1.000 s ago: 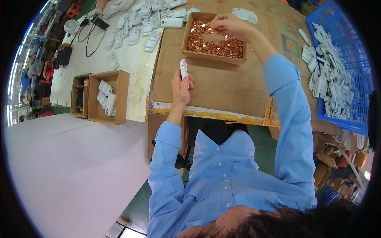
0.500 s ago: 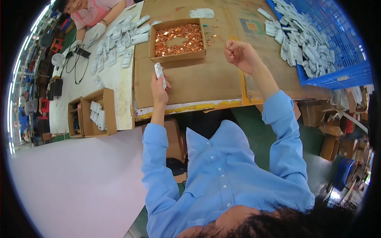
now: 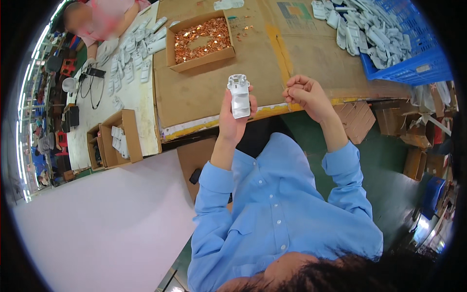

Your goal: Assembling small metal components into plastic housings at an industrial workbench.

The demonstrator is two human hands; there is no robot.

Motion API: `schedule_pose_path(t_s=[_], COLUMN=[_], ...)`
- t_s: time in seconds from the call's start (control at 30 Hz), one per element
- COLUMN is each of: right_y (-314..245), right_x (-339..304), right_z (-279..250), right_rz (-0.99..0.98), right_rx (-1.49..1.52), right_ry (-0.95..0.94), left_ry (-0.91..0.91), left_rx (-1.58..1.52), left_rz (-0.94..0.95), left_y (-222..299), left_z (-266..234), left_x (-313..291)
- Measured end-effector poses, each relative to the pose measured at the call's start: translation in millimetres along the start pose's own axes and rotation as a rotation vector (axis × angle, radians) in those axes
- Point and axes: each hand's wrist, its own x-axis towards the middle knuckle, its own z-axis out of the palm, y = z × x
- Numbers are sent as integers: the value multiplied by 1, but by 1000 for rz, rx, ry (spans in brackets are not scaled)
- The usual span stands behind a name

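Observation:
A white plastic housing [image 3: 239, 100], hollow side facing up, is gripped in my left hand [image 3: 231, 121] just above the table's near edge. Its upper end has a small cut-out frame. To its right, my right hand [image 3: 307, 96] is closed with thumb and fingertips pressed together; whatever they may hold is too small to make out. Beyond both hands stands an open cardboard box [image 3: 204, 62] of small shiny copper-coloured pieces [image 3: 206, 38]. A few loose pieces lie to the right of that box.
At right, a blue plastic crate [image 3: 413, 68] is heaped with similar white housings [image 3: 379, 36]. More lie on the white table [image 3: 141, 92] at left, near a co-worker's gloved hand [image 3: 106, 48]. A smaller cardboard box [image 3: 132, 138] with white parts sits at the table's near-left corner.
My left hand has moved right and nearer, turning the housing so its hollow side shows. My right hand has come down toward me and stays closed. The head view has shifted slightly.

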Motion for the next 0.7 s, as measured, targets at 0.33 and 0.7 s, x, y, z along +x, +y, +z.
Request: schedule_pose_path(t_s=[0.33,0.7], right_y=[-3,10], right_x=[-27,-29], right_z=[39,80], right_rz=[-151,-255], right_rx=[-290,-656], right_ry=[22,49], left_ry=[-104,23], left_rx=[-74,223], left_rz=[-69,-21], left_y=[-23,-29], left_z=[3,16], left_x=[-18,-33])
